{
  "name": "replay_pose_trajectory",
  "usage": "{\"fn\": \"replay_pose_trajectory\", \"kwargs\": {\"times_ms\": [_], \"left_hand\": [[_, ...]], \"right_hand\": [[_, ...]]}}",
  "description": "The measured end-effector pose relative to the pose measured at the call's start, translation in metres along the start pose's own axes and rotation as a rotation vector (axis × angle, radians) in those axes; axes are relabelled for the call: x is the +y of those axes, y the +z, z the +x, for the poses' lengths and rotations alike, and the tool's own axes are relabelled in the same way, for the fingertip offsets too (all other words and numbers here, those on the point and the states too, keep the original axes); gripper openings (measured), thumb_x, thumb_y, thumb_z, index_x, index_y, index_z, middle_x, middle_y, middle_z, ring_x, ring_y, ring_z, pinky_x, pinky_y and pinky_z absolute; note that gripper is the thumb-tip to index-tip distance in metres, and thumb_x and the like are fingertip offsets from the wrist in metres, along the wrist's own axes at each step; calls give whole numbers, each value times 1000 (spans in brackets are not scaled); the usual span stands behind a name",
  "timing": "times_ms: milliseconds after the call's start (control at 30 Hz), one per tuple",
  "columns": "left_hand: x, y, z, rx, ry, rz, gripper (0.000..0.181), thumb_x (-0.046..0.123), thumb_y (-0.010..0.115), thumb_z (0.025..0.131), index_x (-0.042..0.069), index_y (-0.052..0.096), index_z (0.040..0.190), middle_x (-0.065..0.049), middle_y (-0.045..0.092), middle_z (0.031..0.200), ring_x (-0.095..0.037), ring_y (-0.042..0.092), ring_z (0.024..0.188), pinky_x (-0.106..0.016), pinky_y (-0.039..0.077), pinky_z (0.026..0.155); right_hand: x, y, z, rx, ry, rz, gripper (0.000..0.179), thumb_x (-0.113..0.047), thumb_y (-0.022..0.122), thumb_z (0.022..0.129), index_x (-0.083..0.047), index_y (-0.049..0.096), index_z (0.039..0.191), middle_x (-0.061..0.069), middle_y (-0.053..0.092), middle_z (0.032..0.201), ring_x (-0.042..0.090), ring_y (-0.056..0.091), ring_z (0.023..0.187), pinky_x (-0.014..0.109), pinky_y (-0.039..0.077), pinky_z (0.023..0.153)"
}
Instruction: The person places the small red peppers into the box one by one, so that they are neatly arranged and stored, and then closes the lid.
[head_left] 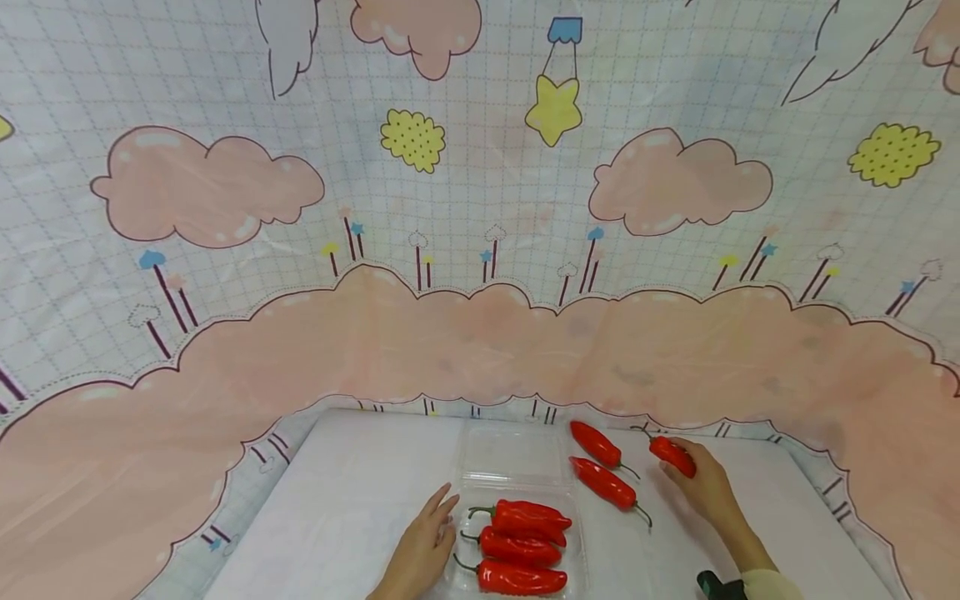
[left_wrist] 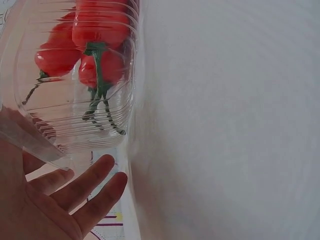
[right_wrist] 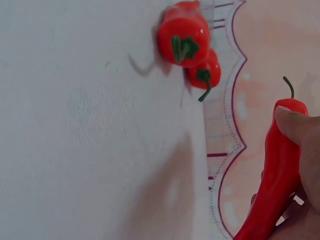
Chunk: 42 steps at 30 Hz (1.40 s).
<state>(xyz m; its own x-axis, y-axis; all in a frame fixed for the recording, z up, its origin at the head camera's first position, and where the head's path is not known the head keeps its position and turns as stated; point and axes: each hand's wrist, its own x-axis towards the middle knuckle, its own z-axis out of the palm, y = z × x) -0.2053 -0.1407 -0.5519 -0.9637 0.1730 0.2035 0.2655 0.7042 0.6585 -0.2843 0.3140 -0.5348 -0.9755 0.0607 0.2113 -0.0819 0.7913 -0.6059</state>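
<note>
A red chili pepper (right_wrist: pixel 280 165) with a green stem is gripped in my right hand (head_left: pixel 703 483), thumb along its side, above the right part of the white table. Two more red peppers (head_left: pixel 606 483) lie on the table left of that hand. Several red peppers (head_left: pixel 521 577) lie side by side in a clear plastic box (left_wrist: pixel 131 100), stems toward the left in the head view. My left hand (head_left: pixel 422 546) is at the box's left side with its fingers extended and nothing held. Whether its fingertips touch the plastic, I cannot tell.
The box's clear lid (head_left: pixel 513 454) lies folded back behind it on the white tabletop (head_left: pixel 337 483). A patterned cloth with pink clouds (head_left: pixel 525 350) rises behind the table. Something dark (head_left: pixel 720 586) is at my right wrist.
</note>
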Motion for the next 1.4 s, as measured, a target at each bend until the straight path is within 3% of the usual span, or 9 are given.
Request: {"fn": "replay_pose_trajectory", "kwargs": {"times_ms": [300, 733, 1400], "left_hand": [[2, 0, 0, -5, -19, -3, 42, 11, 57, 95, 3, 56, 136, -11, 44, 153, -22, 66, 111, -45, 54, 91], [1, -1, 1, 0, -12, 5, 42, 11, 56, 95, 4, 56, 137, -10, 44, 153, -21, 65, 111, -42, 55, 90], [-2, 2, 0, 2, -8, 4, 42, 12, 56, 95, 4, 56, 137, -10, 44, 153, -22, 66, 111, -43, 55, 90]], "right_hand": [[-18, -2, -7, 62, -112, -21, 54, -16, 72, 89, -1, 51, 136, 26, 57, 128, 42, 55, 110, 61, 50, 92], [-39, 0, -16, 50, -118, 5, 56, -18, 74, 87, -7, 51, 137, 20, 57, 129, 40, 56, 112, 57, 53, 90], [-72, 10, -37, 103, -228, 54, 51, -16, 79, 82, -12, 60, 129, 13, 63, 123, 32, 61, 107, 55, 55, 87]]}}
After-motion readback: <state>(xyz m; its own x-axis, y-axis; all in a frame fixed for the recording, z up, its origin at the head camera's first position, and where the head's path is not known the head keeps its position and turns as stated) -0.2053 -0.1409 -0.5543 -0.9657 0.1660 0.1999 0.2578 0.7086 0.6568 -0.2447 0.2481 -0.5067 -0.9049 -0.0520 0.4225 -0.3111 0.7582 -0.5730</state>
